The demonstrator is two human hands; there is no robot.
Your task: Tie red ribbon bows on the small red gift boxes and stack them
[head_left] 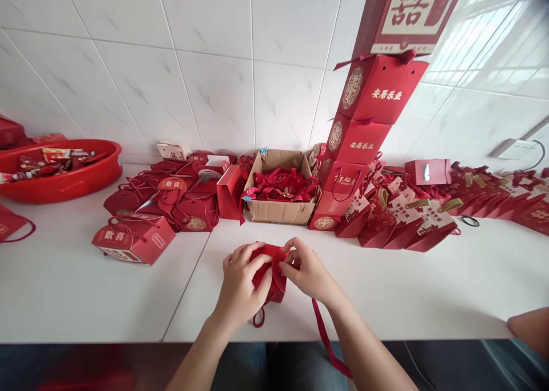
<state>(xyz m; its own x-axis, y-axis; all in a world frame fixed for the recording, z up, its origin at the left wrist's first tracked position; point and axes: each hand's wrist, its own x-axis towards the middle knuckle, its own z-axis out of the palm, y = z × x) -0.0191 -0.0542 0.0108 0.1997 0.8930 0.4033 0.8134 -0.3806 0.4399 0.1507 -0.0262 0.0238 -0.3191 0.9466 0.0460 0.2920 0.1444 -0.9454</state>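
A small red gift box [277, 291] stands on the white table in front of me, between my two hands. My left hand [242, 285] grips its left side and top, with the thumb and forefinger on the folded flaps. At the top right, my right hand [311, 272] pinches red ribbon against the box; the exact grip is partly hidden by the fingers. A long tail of red ribbon [323, 331] emerges below my right wrist and hangs over the table edge. Under my left hand, a red cord loop [258, 318] lies by the box.
A cardboard box [281, 212] of red ribbons stands behind. To its left are red gift boxes [141, 236] and a red basin [64, 179] of wrapped sweets. On its right rise stacked boxes [369, 99] beside rows of gift bags [398, 219]. Another person's arm [532, 328] shows far right.
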